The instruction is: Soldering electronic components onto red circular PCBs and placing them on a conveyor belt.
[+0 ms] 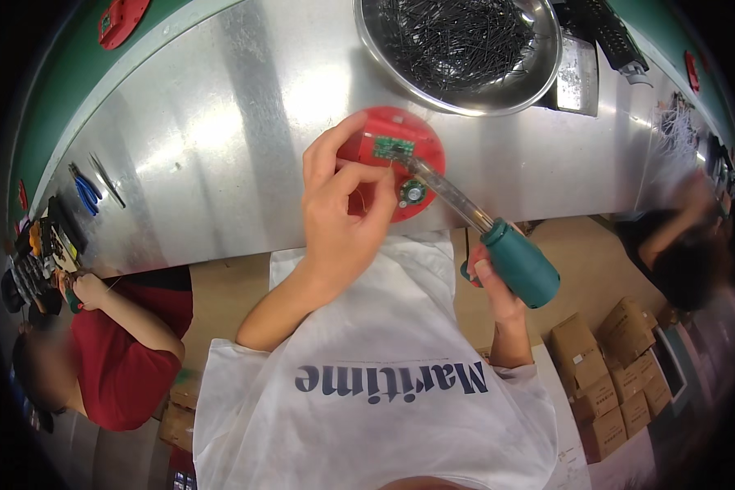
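Note:
A round red plastic housing [430,149] lies on the metal bench with a small green circuit board [381,144] and a round component [414,192] on it. My left hand [335,208] is closed in a pinch of thumb and index finger beside the board, on what looks like a thin wire [391,166]. Its other fingers reach over the housing's left rim. In my right hand [502,296] is a soldering iron [521,263] with a green handle, gripped from below. Its metal tube slants up and left, and the tip is at the circuit board, touching or very near it.
A steel bowl [465,108] of short black wires stands beyond the housing. Blue-handled pliers [85,193] and tweezers [106,181] lie at left. A person in red [131,363] works at far left, another [682,245] at right. Cardboard boxes [604,396] are stacked at lower right.

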Motion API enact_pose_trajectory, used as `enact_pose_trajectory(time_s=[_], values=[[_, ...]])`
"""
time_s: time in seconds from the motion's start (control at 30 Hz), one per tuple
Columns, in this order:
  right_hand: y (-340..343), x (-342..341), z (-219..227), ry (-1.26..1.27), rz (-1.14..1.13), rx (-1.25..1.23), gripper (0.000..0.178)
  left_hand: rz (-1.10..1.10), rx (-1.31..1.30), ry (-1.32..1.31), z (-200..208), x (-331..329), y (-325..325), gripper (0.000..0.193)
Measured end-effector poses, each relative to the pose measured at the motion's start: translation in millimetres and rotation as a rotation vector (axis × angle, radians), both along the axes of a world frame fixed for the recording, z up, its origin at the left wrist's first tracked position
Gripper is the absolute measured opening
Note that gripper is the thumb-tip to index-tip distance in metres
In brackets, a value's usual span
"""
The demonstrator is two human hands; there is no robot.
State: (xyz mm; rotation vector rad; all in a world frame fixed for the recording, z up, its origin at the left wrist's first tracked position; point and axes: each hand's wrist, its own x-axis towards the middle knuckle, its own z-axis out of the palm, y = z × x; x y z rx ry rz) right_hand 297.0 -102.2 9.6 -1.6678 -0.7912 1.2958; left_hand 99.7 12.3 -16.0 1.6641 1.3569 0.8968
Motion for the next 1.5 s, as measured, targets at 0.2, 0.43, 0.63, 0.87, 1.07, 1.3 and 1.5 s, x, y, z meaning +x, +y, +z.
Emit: enact_pose_trajectory(time_s=[0.2,0.43,0.63,0.87,1.07,1.3,1.5], values=[[-2.7,1.7,-4.0,-0.044,-0.008,-0.026,0.018,0.011,0.001,0.023,0.4,0.8,0.6,0.005],[-3.8,6.1,-6.5,-0.142,0.052,-0.028,0.018,0.023,-0.018,0.027,2.1,2.3,1.5,0.004],[-5.5,5.4,-8.6,-0.177,0.062,0.024,0.02,0.056,-0.03,-0.002,0.3,4.3,2.0,0.006],[-0.8,6.7,-6.3,-0.251,0.155,0.051,0.023,0.035,-0.061,0.019,3.8,3.3,3.4,0.003],[-5.9,12.1,-12.9,0.008,0.038,0.041,0.019,0.04,-0.052,0.024,3.0,4.2,5.1,0.005],[5.1,12.8,-18.5,0.314,-0.13,0.113,0.042,0.047,-0.054,0.037,2.4,5.3,4.0,0.007],[12.6,11.2,-24.7,0.33,-0.127,0.112,0.041,0.035,-0.089,0.026,10.5,5.7,7.0,0.006]])
